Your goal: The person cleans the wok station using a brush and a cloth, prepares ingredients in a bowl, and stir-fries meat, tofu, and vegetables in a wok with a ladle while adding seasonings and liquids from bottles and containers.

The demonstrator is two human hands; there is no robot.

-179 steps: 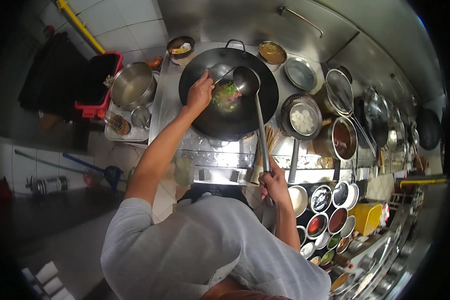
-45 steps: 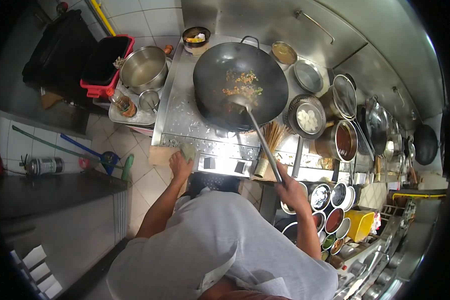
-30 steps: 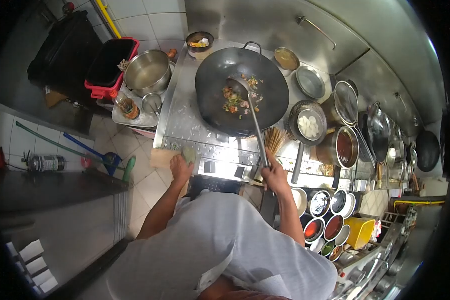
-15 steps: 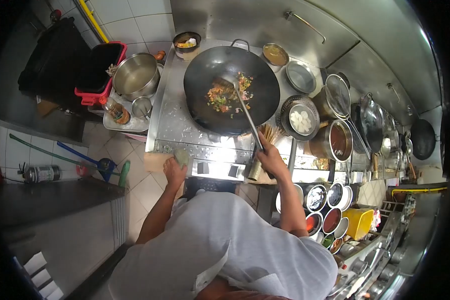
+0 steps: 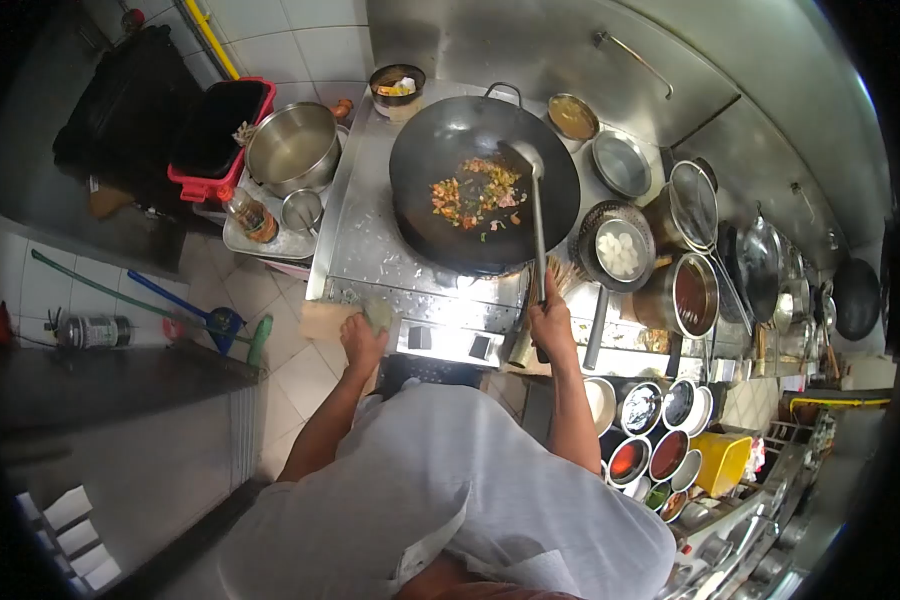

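Head view: gripping a ladle (image 5: 539, 235) over the wok (image 5: 417, 190) of chopped food (image 5: 496, 186)!
Holding it by its long handle in the right hand (image 5: 553, 326), with fingers wrapped around the shaft, and poising its bowl by the far right side of the wok, just past the food scattered loosely in the bottom. Over at the near edge of the stove (image 5: 355, 245), resting the left hand (image 5: 364, 342), with fingers bent, at a greenish-grey pad (image 5: 378, 312); impossible to tell whether grasping or merely touching it. To the wok's right, seeing white pieces (image 5: 618, 252) in a perforated pan (image 5: 592, 232).
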